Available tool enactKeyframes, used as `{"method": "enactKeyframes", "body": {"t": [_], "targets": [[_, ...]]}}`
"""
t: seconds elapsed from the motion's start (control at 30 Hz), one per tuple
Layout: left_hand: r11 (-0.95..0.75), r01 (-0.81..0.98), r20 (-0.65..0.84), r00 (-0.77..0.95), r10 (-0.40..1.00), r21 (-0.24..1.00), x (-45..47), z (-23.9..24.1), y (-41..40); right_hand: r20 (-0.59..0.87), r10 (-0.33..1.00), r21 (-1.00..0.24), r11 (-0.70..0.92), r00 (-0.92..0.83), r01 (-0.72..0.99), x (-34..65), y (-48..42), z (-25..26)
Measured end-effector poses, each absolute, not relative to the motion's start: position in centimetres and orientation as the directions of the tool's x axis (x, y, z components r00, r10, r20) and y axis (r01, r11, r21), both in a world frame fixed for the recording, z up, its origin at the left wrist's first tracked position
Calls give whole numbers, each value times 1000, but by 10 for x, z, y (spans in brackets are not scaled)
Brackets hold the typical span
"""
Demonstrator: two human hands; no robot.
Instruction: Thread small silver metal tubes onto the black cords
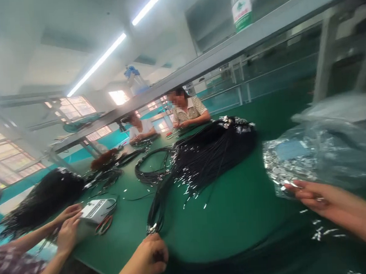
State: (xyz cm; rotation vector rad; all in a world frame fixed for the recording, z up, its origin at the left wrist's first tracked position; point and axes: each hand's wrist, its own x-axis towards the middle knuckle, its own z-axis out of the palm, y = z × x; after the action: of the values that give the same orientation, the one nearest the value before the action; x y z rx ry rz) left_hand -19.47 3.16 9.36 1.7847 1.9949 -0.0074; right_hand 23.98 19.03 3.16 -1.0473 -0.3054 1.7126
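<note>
My left hand (149, 255) is closed at the near end of a bundle of black cords (157, 203), where silver metal tips show just above the fingers. To the right, my right hand (322, 197) has its fingers pinched together at the near edge of a clear plastic bag (340, 153). Small silver metal pieces (291, 184) shine at its fingertips, blurred. More silver pieces and a blue patch show inside the bag. Beyond my hands lies a large heap of black cords (211, 152) with silver ends.
A co-worker's hands (68, 229) are at a white box-shaped device (97, 211) on the left. Dark cord piles (47, 193) and a brown bundle (104, 159) lie on the green table (236, 216). Two people sit across. A shelf overhead carries a bottle (241, 9). Loose silver pieces (326, 231) lie near right.
</note>
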Motion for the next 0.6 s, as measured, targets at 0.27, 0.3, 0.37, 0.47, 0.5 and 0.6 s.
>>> {"method": "enactKeyframes", "body": {"t": [0.27,0.3,0.37,0.47,0.5,0.6], "targets": [[160,886,-452,62,890,435,-220,111,42,-479,873,-642,-422,-94,-640,233,191,41],[169,878,-482,77,873,447,-220,116,43,-471,877,-641,-417,-99,-644,234,192,40],[173,866,-530,120,839,469,-208,127,47,-460,882,-637,-407,-101,-655,236,194,36],[139,847,-543,196,816,514,-158,145,53,-461,883,-627,-393,-87,-672,238,197,30],[116,842,-529,218,820,527,-135,150,56,-460,884,-623,-392,-88,-677,238,198,29],[80,810,-488,267,831,580,-60,160,65,-443,891,-617,-385,-101,-686,239,198,28]]}}
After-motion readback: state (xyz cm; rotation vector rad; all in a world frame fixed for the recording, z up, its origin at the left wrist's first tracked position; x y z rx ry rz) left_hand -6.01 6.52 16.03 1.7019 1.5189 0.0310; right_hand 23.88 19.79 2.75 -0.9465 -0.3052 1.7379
